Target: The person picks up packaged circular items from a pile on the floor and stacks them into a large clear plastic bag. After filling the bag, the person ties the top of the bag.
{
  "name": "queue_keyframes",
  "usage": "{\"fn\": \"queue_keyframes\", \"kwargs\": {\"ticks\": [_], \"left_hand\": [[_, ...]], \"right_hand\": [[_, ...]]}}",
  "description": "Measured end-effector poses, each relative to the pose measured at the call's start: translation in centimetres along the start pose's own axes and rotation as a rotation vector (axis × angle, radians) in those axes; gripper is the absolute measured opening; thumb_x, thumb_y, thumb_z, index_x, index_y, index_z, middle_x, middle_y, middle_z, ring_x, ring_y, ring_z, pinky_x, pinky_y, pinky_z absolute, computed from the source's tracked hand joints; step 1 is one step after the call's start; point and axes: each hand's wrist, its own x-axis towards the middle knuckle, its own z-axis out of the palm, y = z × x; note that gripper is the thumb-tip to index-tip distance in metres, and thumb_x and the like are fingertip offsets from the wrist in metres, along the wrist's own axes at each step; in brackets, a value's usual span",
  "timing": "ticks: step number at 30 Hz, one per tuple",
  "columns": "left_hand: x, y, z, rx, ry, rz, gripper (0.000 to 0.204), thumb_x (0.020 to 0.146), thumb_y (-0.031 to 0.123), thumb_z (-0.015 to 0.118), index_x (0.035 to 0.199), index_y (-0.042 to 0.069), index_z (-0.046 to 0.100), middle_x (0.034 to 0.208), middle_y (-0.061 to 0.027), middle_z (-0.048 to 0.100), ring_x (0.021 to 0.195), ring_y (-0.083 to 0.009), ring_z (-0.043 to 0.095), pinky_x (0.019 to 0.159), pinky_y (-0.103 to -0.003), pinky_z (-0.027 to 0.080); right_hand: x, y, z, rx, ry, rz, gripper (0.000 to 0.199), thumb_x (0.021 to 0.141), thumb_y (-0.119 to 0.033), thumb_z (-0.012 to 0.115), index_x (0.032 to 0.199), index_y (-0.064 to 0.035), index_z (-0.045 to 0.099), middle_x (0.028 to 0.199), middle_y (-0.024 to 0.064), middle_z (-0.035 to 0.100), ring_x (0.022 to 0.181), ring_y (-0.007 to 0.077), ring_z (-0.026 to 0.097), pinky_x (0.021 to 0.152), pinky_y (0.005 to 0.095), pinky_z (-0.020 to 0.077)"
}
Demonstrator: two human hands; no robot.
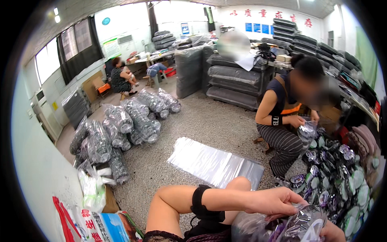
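My left hand (278, 201) reaches across from the left, a black band on its forearm, fingers pinched on the rim of a clear plastic bag (248, 226) at the lower right. Beside it, my right hand (333, 233) is closed round the edge of a round, shiny film-wrapped packet (304, 226) with a pale marking; its fingers are partly hidden. The packet lies against the bag's mouth; how far inside it sits, I cannot tell. Close by on the right is a heap of similar round packets (346, 185), black and purple with pale discs.
Flat clear plastic bags (213, 161) lie on the speckled floor ahead. Filled clear bags (117, 121) are piled on the left. A co-worker (282, 109) sits at right, handling a clear bag. Grey wrapped stacks (234, 80) stand behind; another person (121, 78) sits farther back.
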Motion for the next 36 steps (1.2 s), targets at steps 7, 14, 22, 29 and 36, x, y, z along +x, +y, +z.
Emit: {"fn": "queue_keyframes", "kwargs": {"ticks": [7, 14, 22, 29, 36], "left_hand": [[3.3, 0.8, -1.2, -0.023, 0.294, 0.066, 0.047, 0.096, 0.012, 0.04, 0.142, 0.009, 0.03, 0.055, 0.0039, 0.049, 0.04, -0.0018, 0.043, 0.037, -0.016, 0.034], [7.0, -3.4, 3.7, 0.891, 0.679, 0.6, 0.041, 0.079, 0.008, 0.055, 0.12, 0.011, 0.054, 0.065, -0.0082, 0.059, 0.064, -0.0243, 0.06, 0.06, -0.035, 0.047], [1.9, -6.6, 1.9, 1.11, 0.248, 0.455, 0.027, 0.077, 0.01, 0.058, 0.103, 0.015, 0.066, 0.071, -0.0069, 0.063, 0.069, -0.0283, 0.061, 0.061, -0.037, 0.047], [-2.9, -1.5, 2.1, 0.905, 0.297, 0.395, 0.024, 0.081, 0.017, 0.064, 0.105, 0.012, 0.066, 0.087, -0.0076, 0.067, 0.074, -0.026, 0.063, 0.06, -0.034, 0.047], [-2.4, 0.5, 5.9, 1.183, 0.146, 0.47, 0.031, 0.081, 0.028, 0.064, 0.108, 0.012, 0.063, 0.078, -0.0027, 0.065, 0.068, -0.023, 0.063, 0.058, -0.034, 0.047]], "right_hand": [[2.1, -8.2, -1.6, 0.647, 0.215, -0.646, 0.058, 0.071, -0.014, 0.063, 0.123, 0.0025, 0.043, 0.1, 0.0146, 0.062, 0.083, 0.0211, 0.065, 0.073, 0.0326, 0.0548], [5.0, -13.3, 3.7, -0.473, 0.1, -0.801, 0.038, 0.078, -0.015, 0.065, 0.11, 0.0029, 0.058, 0.104, 0.0135, 0.061, 0.092, 0.0208, 0.059, 0.081, 0.0314, 0.0472], [7.0, -3.7, 4.2, -0.08, 0.375, -0.713, 0.024, 0.083, -0.019, 0.057, 0.096, 0.0009, 0.061, 0.083, 0.0105, 0.061, 0.081, 0.0187, 0.056, 0.079, 0.0314, 0.0436], [-7.1, -3.9, 9.7, -1.095, 0.582, -1.277, 0.019, 0.078, -0.016, 0.065, 0.084, 0.0002, 0.059, 0.085, 0.0175, 0.058, 0.082, 0.0391, 0.053, 0.075, 0.0498, 0.043], [-6.8, -5.2, 10.2, -0.873, 0.956, -1.499, 0.018, 0.083, -0.022, 0.058, 0.082, -0.0039, 0.055, 0.077, 0.011, 0.052, 0.073, 0.0252, 0.05, 0.075, 0.0434, 0.0429]]}}
